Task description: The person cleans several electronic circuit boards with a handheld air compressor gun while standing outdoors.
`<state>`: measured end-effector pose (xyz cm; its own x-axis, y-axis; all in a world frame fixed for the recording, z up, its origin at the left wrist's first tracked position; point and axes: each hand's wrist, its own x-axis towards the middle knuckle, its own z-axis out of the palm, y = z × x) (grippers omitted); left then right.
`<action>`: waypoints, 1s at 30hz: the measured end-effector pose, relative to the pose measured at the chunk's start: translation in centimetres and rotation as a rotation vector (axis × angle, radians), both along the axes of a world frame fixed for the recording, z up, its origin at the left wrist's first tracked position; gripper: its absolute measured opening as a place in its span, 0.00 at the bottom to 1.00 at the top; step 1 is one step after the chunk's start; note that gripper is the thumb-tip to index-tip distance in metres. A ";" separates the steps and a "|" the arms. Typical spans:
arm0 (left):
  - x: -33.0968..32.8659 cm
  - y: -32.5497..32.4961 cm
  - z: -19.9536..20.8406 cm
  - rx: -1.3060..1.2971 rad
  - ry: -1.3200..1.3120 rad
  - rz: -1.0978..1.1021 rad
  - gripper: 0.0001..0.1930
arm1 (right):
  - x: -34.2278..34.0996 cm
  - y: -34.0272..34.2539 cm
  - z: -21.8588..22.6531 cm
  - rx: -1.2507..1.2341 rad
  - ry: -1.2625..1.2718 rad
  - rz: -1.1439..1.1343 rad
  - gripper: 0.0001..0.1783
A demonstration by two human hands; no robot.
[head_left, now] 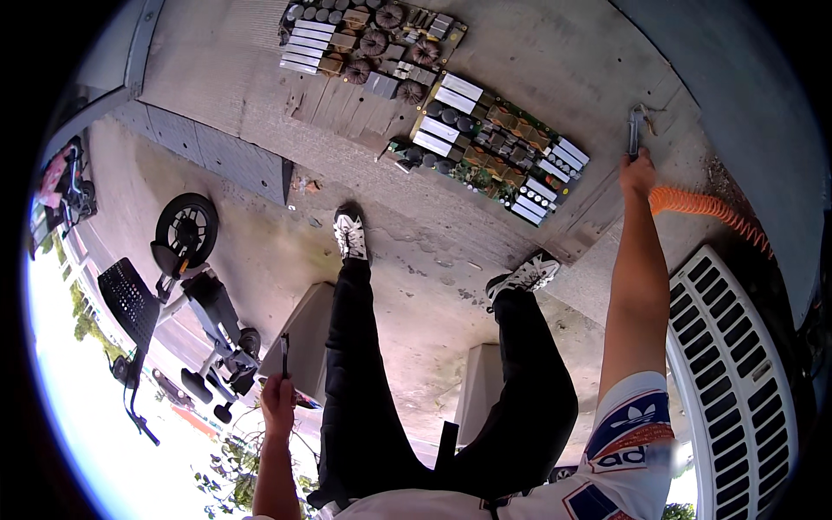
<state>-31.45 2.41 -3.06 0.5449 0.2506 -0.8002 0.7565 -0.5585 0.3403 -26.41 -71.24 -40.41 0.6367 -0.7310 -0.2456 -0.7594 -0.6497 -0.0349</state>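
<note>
My right hand [638,172], arm stretched forward on the right, is closed around a slim silver tool [633,137] that looks like an air blow gun. An orange coiled hose [712,206] runs from beside that wrist to the right. Low on the left, my left hand [278,406] grips a slim dark tool [285,354] pointing upward; its kind is too small to make out. Ahead on the ground lie a large circuit board [494,143] with silver heat sinks and a second circuit board [373,42] with round copper coils. Neither hand touches the boards.
A grey metal ramp [221,149] lies left of the boards. An electric scooter or bike [188,230] stands at left. A white slatted grille [732,373] is close to my right arm. My shoes [350,234] rest on the concrete before the boards.
</note>
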 end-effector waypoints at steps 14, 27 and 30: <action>7.3 2.5 5.9 -0.235 -0.042 -0.056 0.11 | -4.7 24.0 26.8 0.670 -0.302 -0.287 0.23; 18.5 4.1 17.0 -0.787 -0.279 -0.117 0.12 | 7.1 61.3 52.5 1.305 -0.618 -0.372 0.18; 20.6 5.1 16.7 -0.860 -0.249 -0.141 0.15 | 8.2 64.5 53.9 1.506 -0.660 -0.307 0.14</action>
